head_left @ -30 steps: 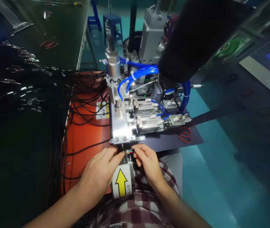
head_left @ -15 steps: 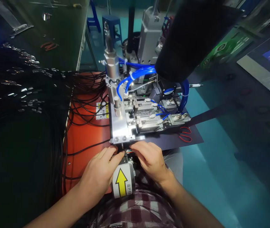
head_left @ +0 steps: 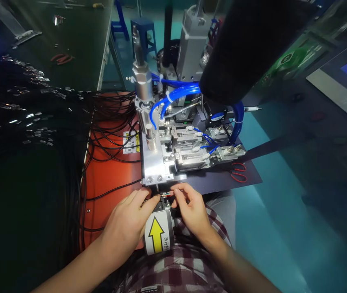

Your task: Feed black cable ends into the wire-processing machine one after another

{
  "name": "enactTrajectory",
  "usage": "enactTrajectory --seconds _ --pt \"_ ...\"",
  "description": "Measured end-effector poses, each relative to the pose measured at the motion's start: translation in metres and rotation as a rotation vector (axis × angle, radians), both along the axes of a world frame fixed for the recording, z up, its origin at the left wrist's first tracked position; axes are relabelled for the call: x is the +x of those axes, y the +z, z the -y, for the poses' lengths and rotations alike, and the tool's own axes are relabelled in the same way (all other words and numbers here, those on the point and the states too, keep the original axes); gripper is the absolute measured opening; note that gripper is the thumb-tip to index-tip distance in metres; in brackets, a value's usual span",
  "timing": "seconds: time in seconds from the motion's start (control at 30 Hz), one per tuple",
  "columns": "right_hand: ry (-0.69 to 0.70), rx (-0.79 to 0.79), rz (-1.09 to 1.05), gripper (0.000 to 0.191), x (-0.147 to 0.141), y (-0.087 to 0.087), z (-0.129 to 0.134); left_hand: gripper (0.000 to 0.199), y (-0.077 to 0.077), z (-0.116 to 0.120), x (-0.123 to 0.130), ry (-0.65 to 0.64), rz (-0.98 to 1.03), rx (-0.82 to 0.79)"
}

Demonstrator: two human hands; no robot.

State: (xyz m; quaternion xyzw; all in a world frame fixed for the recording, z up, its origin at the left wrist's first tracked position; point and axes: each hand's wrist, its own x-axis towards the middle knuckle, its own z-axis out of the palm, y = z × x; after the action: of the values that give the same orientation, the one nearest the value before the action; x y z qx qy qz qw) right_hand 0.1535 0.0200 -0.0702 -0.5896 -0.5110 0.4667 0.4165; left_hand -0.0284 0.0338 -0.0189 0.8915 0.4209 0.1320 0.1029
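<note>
Several thin coloured wires (head_left: 166, 195) lie, in the head view, in the gap between the fingertips of the left hand (head_left: 130, 215) and the right hand (head_left: 193, 209). Their long axis runs crosswise, from the left thumb tip toward the right fingertips. The left hand is nearer. Left fingers: curled and bunched; grip on the wires cannot be confirmed. Right fingers: thumb and forefinger tips close together; whether they pinch a wire cannot be told. A metal plate (head_left: 155, 163) stands just ahead of the fingers; an arrow label (head_left: 156, 232) sits just behind them.
</note>
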Motion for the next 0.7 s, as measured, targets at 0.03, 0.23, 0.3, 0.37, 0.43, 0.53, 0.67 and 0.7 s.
enactTrajectory --seconds 0.03,0.23,0.3,0.37,0.43,0.53,0.67,0.7 --pt "-0.009 -0.048 -0.077 0.019 0.0 0.0 0.0 0.033 0.0 0.0 0.0 -0.002 0.002 -0.005" --pt "-0.063 -0.157 -0.196 0.016 -0.009 0.009 -0.001 0.033 -0.001 0.0 -0.002 -0.006 0.001 -0.006" --pt "-0.083 -0.18 -0.206 0.017 -0.011 0.01 -0.004 0.033 -0.001 0.0 -0.002 -0.009 -0.008 -0.012" --pt "-0.072 -0.205 -0.243 0.02 -0.011 0.011 -0.007 0.034 -0.001 0.0 -0.002 -0.017 -0.028 0.003" --pt "-0.037 -0.262 -0.311 0.024 -0.009 0.011 -0.011 0.032 0.001 0.001 -0.001 -0.018 -0.078 0.037" --pt "0.005 -0.348 -0.406 0.03 -0.007 0.013 -0.015 0.035 0.005 0.003 0.001 -0.031 -0.158 0.048" --pt "-0.012 -0.342 -0.398 0.031 -0.007 0.017 -0.017 0.033 0.008 0.005 0.0 -0.008 -0.157 -0.074" --pt "-0.015 -0.344 -0.4 0.031 -0.007 0.017 -0.017 0.031 0.008 0.005 -0.001 0.005 -0.152 -0.098"
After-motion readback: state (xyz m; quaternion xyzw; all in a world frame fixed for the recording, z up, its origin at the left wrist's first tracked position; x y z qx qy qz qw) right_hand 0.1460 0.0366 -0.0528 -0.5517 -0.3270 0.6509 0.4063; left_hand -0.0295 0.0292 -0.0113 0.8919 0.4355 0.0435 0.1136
